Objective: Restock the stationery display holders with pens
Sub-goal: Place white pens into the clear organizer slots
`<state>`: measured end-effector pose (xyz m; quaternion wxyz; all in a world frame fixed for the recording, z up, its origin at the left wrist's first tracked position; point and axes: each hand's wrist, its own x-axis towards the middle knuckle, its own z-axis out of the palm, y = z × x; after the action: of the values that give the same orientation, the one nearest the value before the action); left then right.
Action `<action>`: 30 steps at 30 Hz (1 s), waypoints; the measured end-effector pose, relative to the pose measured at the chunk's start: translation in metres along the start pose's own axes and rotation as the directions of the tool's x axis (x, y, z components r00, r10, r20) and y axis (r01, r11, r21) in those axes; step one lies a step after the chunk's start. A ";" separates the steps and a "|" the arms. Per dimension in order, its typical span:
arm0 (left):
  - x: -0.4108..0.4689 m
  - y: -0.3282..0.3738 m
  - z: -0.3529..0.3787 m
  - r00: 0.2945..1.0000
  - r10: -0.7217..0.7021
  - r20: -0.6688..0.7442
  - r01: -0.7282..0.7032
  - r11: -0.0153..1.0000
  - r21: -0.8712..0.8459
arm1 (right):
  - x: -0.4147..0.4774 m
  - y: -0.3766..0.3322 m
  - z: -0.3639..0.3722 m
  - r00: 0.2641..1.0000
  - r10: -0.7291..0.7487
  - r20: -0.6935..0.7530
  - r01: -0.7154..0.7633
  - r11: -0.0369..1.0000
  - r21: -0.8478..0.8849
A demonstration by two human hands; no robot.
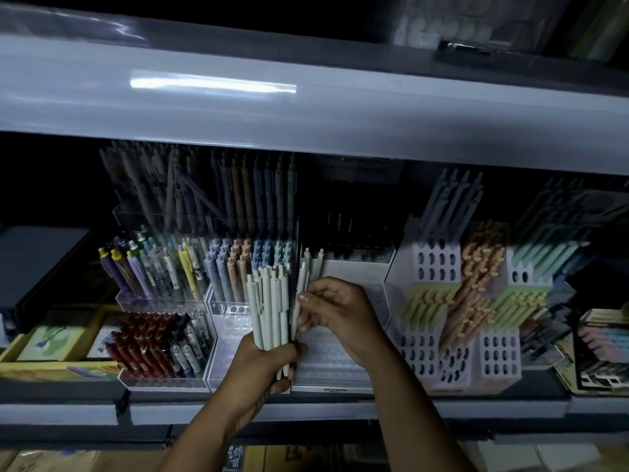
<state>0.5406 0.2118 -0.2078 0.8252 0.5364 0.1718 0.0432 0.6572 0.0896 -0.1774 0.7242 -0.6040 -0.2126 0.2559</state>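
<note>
Left arm [218, 413]: low in the middle, reaching up to the shelf.
Right arm [408, 396]: next to it, coming in from the right.
Left hand [262, 361]: fingers wrapped tight round the bottom end of the bunch.
Bunch of pale pens [269, 308]: standing up out of that fist, grey-white and soft green, in front of the clear holder.
Right hand [337, 311]: fingers bent, pinching one pen with the tips.
Single pen [300, 291]: pale, upright, right beside the bunch; cannot tell if touching it.
White holder [340, 356]: just behind both hands, full of small holes, most of them bare.
Back pens [315, 262]: a few pale ones stuck in the far row of the white holder.
Clear holder [224, 303]: left of the white one, with blue, pink and grey-blue pens in rows.
Red pens [143, 345]: packed in a clear box, low on the left.
Purple and yellow pens [149, 267]: leaning in a clear box above the red ones.
Tall holders [432, 267]: on the right, white with oval holes.
Orange pens [476, 277]: in the tall holders, tilted.
Yellow-green pens [425, 303]: left of the orange ones.
Shelf edge [442, 412]: grey strip under all the holders.
Top shelf [374, 117]: wide and pale, above everything.
</note>
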 end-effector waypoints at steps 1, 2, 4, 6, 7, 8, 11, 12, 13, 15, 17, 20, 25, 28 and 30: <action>0.001 -0.001 -0.001 1.000 -0.003 -0.007 0.003 1.000 0.002 | 0.000 0.001 -0.002 1.000 -0.008 -0.020 0.008 1.000 -0.001; 0.001 -0.001 -0.001 1.000 -0.005 -0.009 0.005 1.000 0.001 | 0.001 0.001 -0.004 0.998 -0.025 -0.055 0.025 1.000 0.001; 0.002 0.000 -0.002 1.000 -0.006 -0.004 0.006 1.000 -0.006 | 0.003 0.000 -0.009 0.984 -0.076 -0.163 0.081 0.996 0.028; 0.001 0.000 -0.002 1.000 -0.010 0.007 0.010 1.000 -0.014 | 0.008 -0.003 -0.016 0.945 -0.136 -0.298 0.151 0.988 0.028; 0.000 0.000 -0.002 1.000 -0.013 0.011 0.014 1.000 -0.011 | 0.011 -0.005 -0.020 0.918 -0.170 -0.359 0.178 0.984 -0.010; 0.000 0.000 -0.002 1.000 -0.016 0.013 0.017 1.000 -0.004 | 0.014 -0.005 -0.025 0.888 -0.208 -0.410 0.196 0.978 -0.070; -0.001 0.000 -0.004 1.000 -0.023 0.004 0.022 1.000 0.010 | 0.028 0.003 -0.038 0.800 -0.334 -0.498 0.207 0.933 -0.294; -0.002 0.000 -0.004 1.000 -0.025 0.000 0.025 1.000 0.007 | 0.033 0.007 -0.042 0.775 -0.377 -0.507 0.200 0.908 -0.368; -0.002 0.001 -0.005 1.000 -0.028 -0.004 0.028 1.000 0.003 | 0.037 0.012 -0.046 0.754 -0.421 -0.505 0.192 0.876 -0.443; -0.003 0.002 -0.005 1.000 -0.028 -0.007 0.028 1.000 -0.001 | 0.044 0.019 -0.052 0.734 -0.485 -0.475 0.173 0.810 -0.561; -0.004 0.003 -0.005 1.000 -0.024 -0.008 0.024 1.000 0.000 | 0.049 0.024 -0.055 0.740 -0.507 -0.442 0.163 0.773 -0.614; -0.005 0.003 -0.007 1.000 -0.021 -0.003 0.021 1.000 0.003 | 0.055 0.030 -0.053 0.757 -0.534 -0.376 0.161 0.710 -0.685; -0.006 0.005 -0.006 1.000 -0.015 0.009 0.015 1.000 0.004 | 0.063 0.033 -0.046 0.813 -0.523 -0.256 0.105 0.564 -0.819; -0.007 0.006 -0.005 1.000 -0.011 0.017 0.011 1.000 0.007 | 0.067 0.033 -0.036 0.837 -0.506 -0.211 0.062 0.469 -0.881; -0.007 0.007 -0.004 1.000 -0.010 0.021 0.010 1.000 0.008 | 0.068 0.033 -0.030 0.845 -0.490 -0.213 0.032 0.444 -0.895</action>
<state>0.5332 0.2166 -0.2014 0.8251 0.5391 0.1659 0.0327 0.7255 0.1140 -0.2150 0.3786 -0.8828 -0.2339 -0.1504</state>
